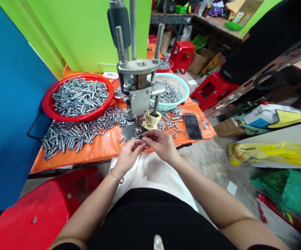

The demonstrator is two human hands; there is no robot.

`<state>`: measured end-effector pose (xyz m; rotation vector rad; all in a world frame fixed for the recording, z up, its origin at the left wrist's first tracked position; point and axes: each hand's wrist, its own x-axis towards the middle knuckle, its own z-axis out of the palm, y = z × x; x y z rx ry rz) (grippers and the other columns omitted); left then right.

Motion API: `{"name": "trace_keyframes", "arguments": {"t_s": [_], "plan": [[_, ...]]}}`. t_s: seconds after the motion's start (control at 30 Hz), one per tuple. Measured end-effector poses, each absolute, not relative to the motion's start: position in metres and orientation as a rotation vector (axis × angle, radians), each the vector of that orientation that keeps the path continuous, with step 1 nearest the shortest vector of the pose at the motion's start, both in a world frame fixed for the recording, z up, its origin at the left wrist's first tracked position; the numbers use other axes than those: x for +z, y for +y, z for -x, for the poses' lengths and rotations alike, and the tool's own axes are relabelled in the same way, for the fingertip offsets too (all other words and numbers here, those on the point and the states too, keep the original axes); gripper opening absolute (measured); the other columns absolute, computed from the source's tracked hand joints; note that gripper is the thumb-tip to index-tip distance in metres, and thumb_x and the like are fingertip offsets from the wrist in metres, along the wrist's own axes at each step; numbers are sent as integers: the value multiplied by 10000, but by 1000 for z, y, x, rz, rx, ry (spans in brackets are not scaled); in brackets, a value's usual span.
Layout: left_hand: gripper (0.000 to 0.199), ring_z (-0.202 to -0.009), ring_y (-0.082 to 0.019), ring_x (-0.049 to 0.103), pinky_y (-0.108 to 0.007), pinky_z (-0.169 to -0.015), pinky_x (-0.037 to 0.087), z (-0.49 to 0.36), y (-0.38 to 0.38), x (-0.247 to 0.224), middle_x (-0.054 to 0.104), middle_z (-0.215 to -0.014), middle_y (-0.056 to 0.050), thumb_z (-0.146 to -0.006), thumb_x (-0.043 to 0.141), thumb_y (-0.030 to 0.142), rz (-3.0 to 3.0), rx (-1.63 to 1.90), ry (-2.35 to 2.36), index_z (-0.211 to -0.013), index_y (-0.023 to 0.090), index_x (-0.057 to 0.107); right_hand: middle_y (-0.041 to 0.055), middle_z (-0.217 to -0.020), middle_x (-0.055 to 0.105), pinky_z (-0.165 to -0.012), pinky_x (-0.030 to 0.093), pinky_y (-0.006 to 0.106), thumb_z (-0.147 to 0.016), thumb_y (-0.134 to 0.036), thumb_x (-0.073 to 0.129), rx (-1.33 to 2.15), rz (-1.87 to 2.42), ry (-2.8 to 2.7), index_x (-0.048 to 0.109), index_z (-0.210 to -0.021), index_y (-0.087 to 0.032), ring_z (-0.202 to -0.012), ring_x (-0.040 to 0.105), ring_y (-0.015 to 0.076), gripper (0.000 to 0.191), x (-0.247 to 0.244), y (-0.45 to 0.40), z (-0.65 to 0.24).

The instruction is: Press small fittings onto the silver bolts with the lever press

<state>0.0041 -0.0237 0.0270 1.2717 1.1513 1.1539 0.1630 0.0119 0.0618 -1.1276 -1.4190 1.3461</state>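
My left hand (128,155) is closed in a pinch at the front of a hand press (140,100), its fingertips close to the press's base. Close against it, my right hand (163,144) also pinches, its thumb and forefinger around a small grey metal piece (145,136). What sits between the left fingertips is too small to make out. Just above the fingers is the press's tip, over a flat metal plate (129,132). Loose metal sleeves (69,133) lie heaped on the orange-covered table (101,147) to the left, with more scattered on the right.
A red basin (45,100) full of metal sleeves stands at the left, a light-blue basket (185,88) of them behind the press. A blurred dark object (192,126) lies near the table's right end. Red stools (33,211) stand around; bags (270,154) lie on the right.
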Motion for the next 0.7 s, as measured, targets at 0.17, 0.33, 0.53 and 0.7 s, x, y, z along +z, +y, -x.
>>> {"name": "trace_keyframes", "arguments": {"t_s": [0.17,0.33,0.53,0.7], "plan": [[180,-837,-191,720,-324,-771,610,-2,-23,24,746,-921,-58,-897,673,374,-1392,1203,1197,-947,206,712,60,-904,758,-721,610,287,-865,-316,686,1054,1164,-1671,769,-1015,-200,-769,715,158,207,61,10,-167],[90,-752,-174,689,-301,-696,581,-2,-23,19,719,-844,-39,-856,703,294,-1427,1170,1208,-888,211,706,44,-900,756,-781,595,289,-899,-289,674,936,1115,-1840,779,-1020,-226,-787,703,151,173,62,5,-171],[102,-752,-184,679,-308,-694,551,1,-18,16,725,-825,-42,-861,695,301,-1486,1077,1152,-886,206,722,36,-873,733,-735,557,262,-898,-281,685,1009,1084,-1908,781,-997,-212,-745,661,127,153,64,9,-177],[81,-857,-206,655,-352,-814,537,6,2,9,709,-858,-46,-850,727,297,-1623,1135,1240,-823,222,738,46,-961,686,-663,518,248,-852,-354,743,1010,1090,-1774,723,-1139,-215,-716,596,110,319,52,19,-183]]}}
